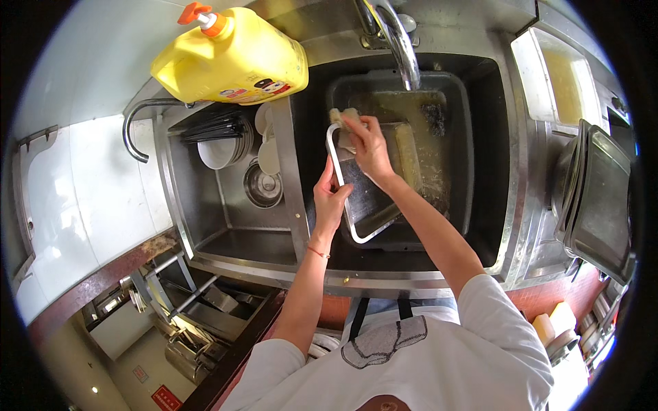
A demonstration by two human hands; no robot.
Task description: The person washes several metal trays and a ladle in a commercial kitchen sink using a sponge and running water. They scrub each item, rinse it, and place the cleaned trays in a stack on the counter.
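Observation:
My left hand (pixel 328 203) grips the long near-left rim of a rectangular metal tray (pixel 362 187), thumb over the edge. The tray is tilted inside a dark plastic basin (pixel 465 138) set in the right sink. My right hand (pixel 374 154) presses a pale, crumpled cloth or sponge (pixel 337 117) to the tray's upper left corner; its exact kind is hard to tell. Cloudy water (pixel 437 169) lies in the basin, right of the tray. The fingers of my right hand partly hide the tray's far end.
A chrome faucet (pixel 403 51) overhangs the basin. A yellow pump jug (pixel 247 61) stands at the upper left. Bowls (pixel 218 154), black chopsticks (pixel 216 126) and a metal bowl (pixel 262 183) occupy the left sink. At right are stacked metal trays (pixel 601 200) and a clear plastic container (pixel 565 77).

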